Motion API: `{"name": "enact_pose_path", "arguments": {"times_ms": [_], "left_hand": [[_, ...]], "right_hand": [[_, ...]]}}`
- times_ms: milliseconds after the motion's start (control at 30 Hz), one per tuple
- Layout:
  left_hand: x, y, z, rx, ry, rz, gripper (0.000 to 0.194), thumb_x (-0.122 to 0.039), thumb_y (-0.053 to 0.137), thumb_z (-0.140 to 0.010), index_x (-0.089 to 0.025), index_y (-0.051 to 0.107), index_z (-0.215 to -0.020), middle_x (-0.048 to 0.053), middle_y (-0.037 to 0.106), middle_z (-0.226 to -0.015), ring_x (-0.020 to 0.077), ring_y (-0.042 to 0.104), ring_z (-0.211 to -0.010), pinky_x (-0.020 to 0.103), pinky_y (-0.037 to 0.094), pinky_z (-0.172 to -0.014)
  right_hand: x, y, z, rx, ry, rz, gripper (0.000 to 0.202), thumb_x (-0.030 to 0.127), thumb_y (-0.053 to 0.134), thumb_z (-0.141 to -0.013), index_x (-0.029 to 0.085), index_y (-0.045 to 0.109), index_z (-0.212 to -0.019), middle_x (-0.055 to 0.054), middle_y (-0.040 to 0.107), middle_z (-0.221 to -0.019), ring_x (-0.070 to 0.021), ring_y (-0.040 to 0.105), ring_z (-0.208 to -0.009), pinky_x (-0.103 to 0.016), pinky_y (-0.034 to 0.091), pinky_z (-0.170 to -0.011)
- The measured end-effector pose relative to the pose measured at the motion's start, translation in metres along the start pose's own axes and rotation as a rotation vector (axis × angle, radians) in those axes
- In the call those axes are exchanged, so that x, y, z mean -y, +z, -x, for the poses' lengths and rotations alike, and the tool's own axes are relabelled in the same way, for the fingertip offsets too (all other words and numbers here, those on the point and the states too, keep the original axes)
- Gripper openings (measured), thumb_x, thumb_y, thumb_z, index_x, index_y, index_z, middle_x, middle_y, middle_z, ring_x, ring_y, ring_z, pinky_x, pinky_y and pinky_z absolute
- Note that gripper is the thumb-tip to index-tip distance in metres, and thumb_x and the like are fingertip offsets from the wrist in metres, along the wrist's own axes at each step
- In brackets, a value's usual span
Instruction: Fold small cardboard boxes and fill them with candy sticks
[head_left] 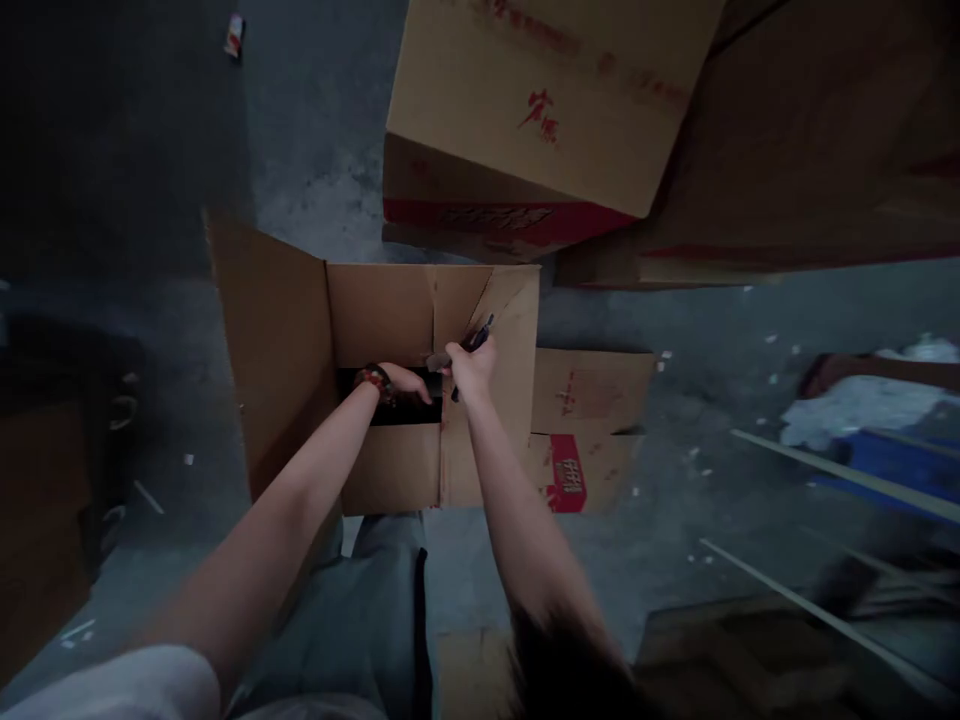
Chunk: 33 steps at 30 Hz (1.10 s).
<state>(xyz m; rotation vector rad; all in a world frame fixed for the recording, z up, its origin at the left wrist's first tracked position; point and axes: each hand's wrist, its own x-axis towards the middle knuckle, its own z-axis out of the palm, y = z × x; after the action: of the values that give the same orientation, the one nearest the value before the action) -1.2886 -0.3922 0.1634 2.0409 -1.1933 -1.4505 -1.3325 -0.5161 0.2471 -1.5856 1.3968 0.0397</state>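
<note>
A cardboard box (487, 450) stands before me, its left flap (277, 340) folded outward and a dark gap between its other flaps. My left hand (409, 383), with a beaded bracelet at the wrist, reaches over this gap; its fingers point right and down, partly in shadow, and whether they hold anything does not show. My right hand (472, 368) is closed around a dark tool (481, 333) above the box's right flap. The tool has a slim end pointing up and right. A small greyish piece (436, 361) shows by the right thumb.
A large closed carton (555, 100) with red print stands beyond the box, with more cartons (810, 160) to its right. Flattened cardboard (592, 390) lies on the floor at the right. Pale strips (840, 465), a blue object (900, 465) and small scraps lie further right.
</note>
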Motion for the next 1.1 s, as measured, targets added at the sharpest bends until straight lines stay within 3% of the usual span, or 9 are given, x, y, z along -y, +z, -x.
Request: {"name": "enact_pose_path", "arguments": {"times_ms": [133,200,300,500,700,800,933,1000,1100], "left_hand": [[-0.032,0.000,0.043,0.245,-0.113,0.012,0.039,-0.048,0.073,-0.068,-0.027,0.073,-0.100,0.001,0.076,-0.093,0.0191,0.069,-0.080,0.026,0.051,-0.066],[-0.051,0.013,0.064,0.161,-0.196,-0.038,0.045,-0.054,0.068,-0.074,-0.020,0.071,-0.103,0.008,0.075,-0.098,0.0243,0.070,-0.088,0.030,0.051,-0.070],[-0.065,0.037,0.082,0.013,-0.281,-0.113,0.055,-0.061,0.053,-0.083,-0.013,0.067,-0.105,0.017,0.073,-0.099,0.0324,0.069,-0.095,0.037,0.050,-0.074],[-0.037,0.072,0.078,-0.093,-0.156,-0.191,0.069,-0.078,0.042,-0.080,-0.016,0.065,-0.097,0.015,0.072,-0.096,0.0311,0.068,-0.091,0.037,0.047,-0.072],[-0.018,0.094,0.062,-0.035,-0.100,-0.143,0.066,-0.076,0.045,-0.080,-0.016,0.065,-0.101,0.014,0.071,-0.103,0.0297,0.066,-0.097,0.034,0.045,-0.076],[-0.005,0.099,0.066,0.009,-0.233,-0.097,0.069,-0.077,0.045,-0.079,-0.015,0.067,-0.098,0.016,0.072,-0.101,0.0297,0.067,-0.095,0.034,0.045,-0.075],[0.002,0.092,0.074,-0.029,-0.365,-0.087,0.075,-0.078,0.039,-0.081,-0.011,0.068,-0.099,0.018,0.072,-0.100,0.0303,0.067,-0.095,0.033,0.046,-0.075],[-0.012,0.074,0.073,-0.031,-0.407,-0.081,0.072,-0.074,0.038,-0.084,-0.011,0.068,-0.105,0.018,0.072,-0.104,0.0309,0.066,-0.100,0.034,0.048,-0.078],[-0.060,0.031,0.077,0.066,-0.395,-0.082,0.053,-0.058,0.049,-0.087,-0.014,0.069,-0.110,0.017,0.072,-0.108,0.0316,0.066,-0.104,0.035,0.050,-0.078]], "right_hand": [[-0.031,-0.023,0.033,-0.010,-0.052,0.449,0.040,0.044,0.067,-0.074,0.018,0.049,-0.099,-0.006,0.062,-0.083,-0.0233,0.063,-0.079,-0.036,0.053,-0.070],[-0.048,-0.027,0.056,0.001,-0.026,0.690,0.051,0.051,0.067,-0.075,0.017,0.047,-0.107,-0.010,0.064,-0.087,-0.0282,0.065,-0.082,-0.040,0.051,-0.072],[-0.061,-0.020,0.074,0.042,-0.012,0.908,0.049,0.042,0.065,-0.080,0.017,0.043,-0.116,-0.016,0.065,-0.100,-0.0297,0.067,-0.086,-0.038,0.049,-0.071],[-0.063,-0.023,0.072,0.162,-0.083,1.005,0.036,0.028,0.059,-0.081,0.018,0.044,-0.112,-0.015,0.066,-0.097,-0.0290,0.067,-0.085,-0.035,0.047,-0.070],[-0.066,-0.040,0.085,0.241,-0.161,0.921,0.029,0.026,0.056,-0.076,0.019,0.048,-0.103,-0.006,0.062,-0.079,-0.0232,0.061,-0.072,-0.031,0.040,-0.064],[-0.055,-0.080,0.079,0.143,-0.220,0.727,0.023,0.025,0.058,-0.069,0.020,0.048,-0.089,0.001,0.052,-0.067,-0.0173,0.051,-0.063,-0.029,0.037,-0.060],[-0.034,-0.169,0.063,-0.019,-0.279,0.372,0.025,0.027,0.063,-0.061,0.021,0.049,-0.080,0.002,0.051,-0.069,-0.0138,0.049,-0.065,-0.027,0.041,-0.062],[-0.031,-0.204,0.061,-0.067,-0.179,0.246,0.033,0.030,0.070,-0.056,0.021,0.054,-0.084,0.001,0.056,-0.073,-0.0138,0.052,-0.067,-0.027,0.043,-0.062],[-0.039,-0.228,0.060,-0.091,0.030,0.088,0.048,0.036,0.078,-0.048,0.017,0.061,-0.088,-0.001,0.062,-0.077,-0.0154,0.055,-0.068,-0.027,0.045,-0.059]]}}
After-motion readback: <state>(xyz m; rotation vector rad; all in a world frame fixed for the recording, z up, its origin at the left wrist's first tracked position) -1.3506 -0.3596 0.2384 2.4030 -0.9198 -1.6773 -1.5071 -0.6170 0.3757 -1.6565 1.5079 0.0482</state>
